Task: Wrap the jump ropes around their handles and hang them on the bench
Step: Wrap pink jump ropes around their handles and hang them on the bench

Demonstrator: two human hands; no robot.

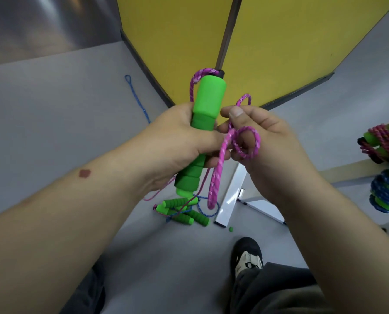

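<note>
Wrapping step in hand: left hand clasped round green handles, held upright at chest height; right hand pinched pink rope, small loop round fingers. Judged best: keep turns snug, no slack. Yellow panels close ahead; more ropes on floor below; wrapped bundles on worktop at right

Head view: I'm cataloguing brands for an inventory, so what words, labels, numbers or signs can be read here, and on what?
None can be read.
Green foam handle in the left hand: no print.
Pink rope in the right hand: a woven pattern only.
Shoe: a dark mark, no legible text.
Yellow panels: blank.
</note>
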